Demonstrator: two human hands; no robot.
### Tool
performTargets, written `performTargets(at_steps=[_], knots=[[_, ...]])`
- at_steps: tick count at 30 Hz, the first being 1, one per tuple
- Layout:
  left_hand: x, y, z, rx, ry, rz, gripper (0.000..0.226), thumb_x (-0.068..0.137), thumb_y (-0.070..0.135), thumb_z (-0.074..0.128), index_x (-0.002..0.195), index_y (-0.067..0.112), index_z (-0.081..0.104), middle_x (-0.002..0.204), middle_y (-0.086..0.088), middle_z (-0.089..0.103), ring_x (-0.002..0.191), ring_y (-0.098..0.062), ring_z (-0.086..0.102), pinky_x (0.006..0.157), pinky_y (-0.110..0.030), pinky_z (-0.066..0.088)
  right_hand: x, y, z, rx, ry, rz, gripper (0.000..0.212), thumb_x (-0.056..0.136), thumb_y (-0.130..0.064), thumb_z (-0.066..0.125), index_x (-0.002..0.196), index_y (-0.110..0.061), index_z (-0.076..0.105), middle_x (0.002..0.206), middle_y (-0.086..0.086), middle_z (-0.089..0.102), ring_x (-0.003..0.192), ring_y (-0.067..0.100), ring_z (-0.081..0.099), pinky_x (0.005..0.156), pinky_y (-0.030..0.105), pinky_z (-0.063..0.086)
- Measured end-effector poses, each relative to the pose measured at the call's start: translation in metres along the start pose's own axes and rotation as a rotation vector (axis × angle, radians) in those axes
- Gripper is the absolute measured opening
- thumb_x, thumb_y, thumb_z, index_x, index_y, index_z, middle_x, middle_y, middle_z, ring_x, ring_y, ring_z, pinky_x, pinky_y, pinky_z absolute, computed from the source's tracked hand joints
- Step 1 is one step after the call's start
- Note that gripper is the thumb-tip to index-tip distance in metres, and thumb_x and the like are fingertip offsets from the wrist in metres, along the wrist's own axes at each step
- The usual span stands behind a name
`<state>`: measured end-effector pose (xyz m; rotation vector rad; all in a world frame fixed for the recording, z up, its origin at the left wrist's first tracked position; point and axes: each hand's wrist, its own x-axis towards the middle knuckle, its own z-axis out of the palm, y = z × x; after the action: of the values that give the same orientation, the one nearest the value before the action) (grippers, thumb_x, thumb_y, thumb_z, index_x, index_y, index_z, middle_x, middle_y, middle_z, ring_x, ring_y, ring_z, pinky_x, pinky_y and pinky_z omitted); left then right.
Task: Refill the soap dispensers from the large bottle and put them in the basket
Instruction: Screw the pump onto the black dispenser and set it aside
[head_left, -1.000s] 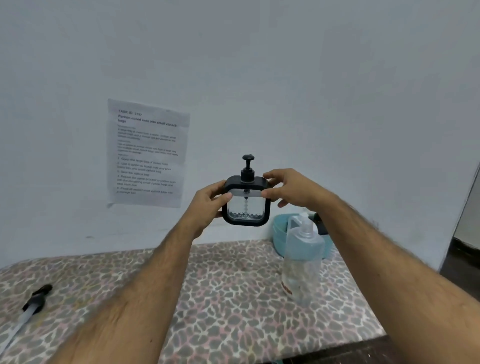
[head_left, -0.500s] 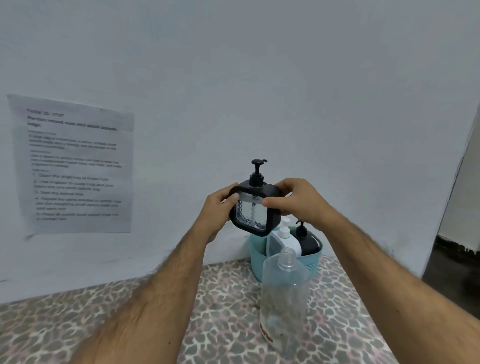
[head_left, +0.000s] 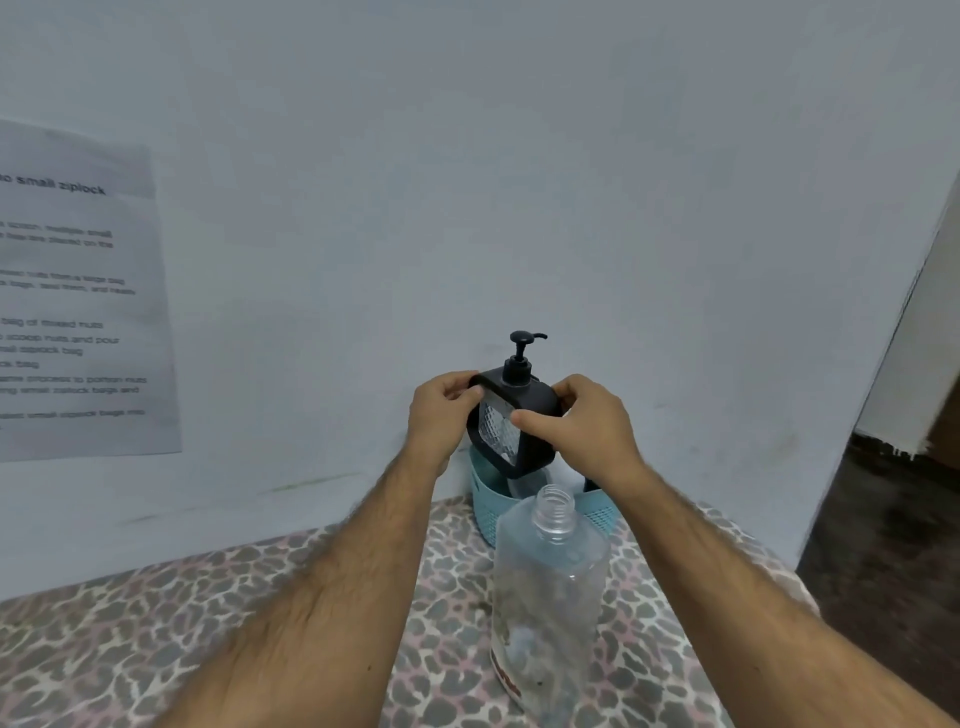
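Both the left hand (head_left: 439, 415) and right hand (head_left: 582, 426) grip the black-framed soap dispenser (head_left: 511, 421), pump fitted, just above the blue basket (head_left: 485, 501), behind the uncapped large bottle (head_left: 550, 587); placing it seems the remaining step.

Open bottle (head_left: 550, 587) fronts basket (head_left: 485, 499); wall (head_left: 519, 156) behind.

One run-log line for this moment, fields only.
both hands grip black square pump dispenser | above teal plastic basket | clear large bottle uncapped, upright
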<state>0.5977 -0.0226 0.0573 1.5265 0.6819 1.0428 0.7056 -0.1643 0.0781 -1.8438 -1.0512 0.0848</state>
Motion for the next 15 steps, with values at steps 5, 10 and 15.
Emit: performTargets(at_steps=[5,10,15], knots=[[0.001,-0.018,0.000,0.013,-0.009,-0.052,0.019,0.095,0.006,0.060,0.108,0.013,0.071,0.104,-0.005,0.073,0.097,-0.019,0.070,0.078,-0.028,0.058,-0.005,0.006,0.011,-0.048,0.014,0.024,0.041,0.066,-0.049,0.080,0.089,-0.022,0.060,0.082,-0.012,0.065,0.079,0.009,0.063,0.067,0.029,0.052],[-0.001,-0.034,-0.001,0.090,-0.051,-0.065,0.023,0.094,0.004,0.058,0.102,0.020,0.073,0.101,-0.003,0.075,0.097,-0.018,0.071,0.090,-0.038,0.057,-0.013,0.011,0.021,-0.134,0.026,0.036,0.040,0.065,-0.049,0.079,0.083,-0.022,0.056,0.075,-0.013,0.061,0.070,0.002,0.056,0.054,0.022,0.039],[-0.002,-0.046,-0.001,0.372,-0.035,0.000,0.024,0.091,0.011,0.065,0.113,0.013,0.073,0.106,0.001,0.074,0.094,-0.009,0.066,0.087,-0.021,0.048,-0.013,0.019,0.030,-0.235,-0.011,0.036,0.041,0.068,-0.050,0.076,0.081,-0.020,0.053,0.071,-0.012,0.057,0.069,0.010,0.056,0.055,0.024,0.038]])
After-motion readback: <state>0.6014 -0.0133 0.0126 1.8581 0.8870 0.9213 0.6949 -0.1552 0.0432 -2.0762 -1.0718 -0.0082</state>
